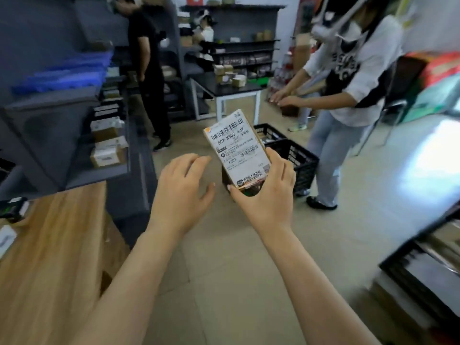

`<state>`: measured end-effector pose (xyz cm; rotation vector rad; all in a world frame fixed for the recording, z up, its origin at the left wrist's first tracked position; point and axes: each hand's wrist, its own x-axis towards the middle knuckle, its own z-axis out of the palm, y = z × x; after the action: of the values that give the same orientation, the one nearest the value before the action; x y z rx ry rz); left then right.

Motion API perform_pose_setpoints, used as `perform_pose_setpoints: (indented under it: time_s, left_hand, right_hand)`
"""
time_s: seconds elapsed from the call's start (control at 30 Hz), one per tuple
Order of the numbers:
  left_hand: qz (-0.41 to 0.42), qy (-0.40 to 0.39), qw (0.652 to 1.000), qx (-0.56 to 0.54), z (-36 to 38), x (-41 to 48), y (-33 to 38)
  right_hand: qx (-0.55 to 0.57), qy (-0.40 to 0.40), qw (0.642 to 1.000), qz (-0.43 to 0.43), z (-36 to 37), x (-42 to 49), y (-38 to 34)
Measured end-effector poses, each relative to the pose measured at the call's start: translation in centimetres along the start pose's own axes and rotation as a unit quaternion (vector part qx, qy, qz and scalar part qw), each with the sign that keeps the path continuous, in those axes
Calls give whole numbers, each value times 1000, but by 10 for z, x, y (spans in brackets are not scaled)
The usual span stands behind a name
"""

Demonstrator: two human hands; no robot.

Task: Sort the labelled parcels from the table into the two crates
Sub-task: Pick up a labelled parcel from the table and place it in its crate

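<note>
At centre frame, the right hand grips a labelled parcel by its lower end, label facing the camera. The left hand hovers just beside it, fingers spread, holding nothing. Two black crates stand on the floor behind; a wooden desk fills the lower left.

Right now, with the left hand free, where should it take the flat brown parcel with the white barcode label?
Pinch the flat brown parcel by its bare left long edge, coming from the left. The right hand grips its lower right end, the left hand hovers open beside that edge, and the parcel is thin and tilted, label facing you.
</note>
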<state>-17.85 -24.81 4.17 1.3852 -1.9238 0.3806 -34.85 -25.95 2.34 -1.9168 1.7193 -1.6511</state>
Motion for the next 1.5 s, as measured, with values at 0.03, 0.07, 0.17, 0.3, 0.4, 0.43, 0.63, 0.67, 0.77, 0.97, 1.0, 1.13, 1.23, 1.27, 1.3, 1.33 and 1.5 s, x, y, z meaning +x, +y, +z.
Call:
perform_pose_setpoints:
  time_s: [0.03,0.07,0.17,0.3,0.4,0.43,0.63,0.67,0.77,0.97,1.0,1.13,1.23,1.27,1.3,1.33,1.5]
  left_hand:
    - [10,-7,1000,-22,15,5,23]
    - [18,-15,999,-45,30,9,48]
    - [47,-30,993,-105,71,18,127]
    - [102,-48,980,-163,116,24,227]
    - [133,-65,967,-207,142,24,296]
    - [143,-69,962,-220,151,24,318]
    - [212,-99,929,-288,192,21,440]
    - [222,-109,922,-296,198,21,456]
    - [250,-137,904,-318,215,23,500]
    - [300,-169,870,-353,252,36,576]
    - [309,-171,864,-360,259,40,589]
    - [356,-154,838,-384,290,65,636]
    - [383,-143,818,-404,318,92,668]
    - [391,-142,812,-409,327,101,678]
    - [397,-145,807,-413,335,110,687]
    - [402,-150,801,-417,343,118,697]
    - [432,-171,773,-432,382,145,744]
  right_hand:
    - [-17,8,1000,16,-22,1,18]
    - [-34,12,999,33,-46,1,37]
    - [-82,49,994,60,-119,-1,92]
    - [-146,87,980,100,-208,-7,151]
    - [-174,119,970,119,-268,-16,186]
    - [-184,128,966,130,-287,-20,197]
    - [-244,196,935,168,-390,-51,255]
    - [-253,203,929,179,-404,-55,262]
    - [-285,228,909,200,-439,-61,280]
    - [-321,273,871,250,-488,-65,318]
    - [-328,283,865,254,-495,-63,324]
    - [-362,319,835,264,-522,-42,354]
    - [-370,346,816,276,-539,-21,380]
    - [-372,352,811,283,-544,-13,388]
    - [-375,356,806,289,-548,-6,395]
    - [-379,359,800,295,-552,1,402]
    - [-385,389,776,313,-570,23,439]
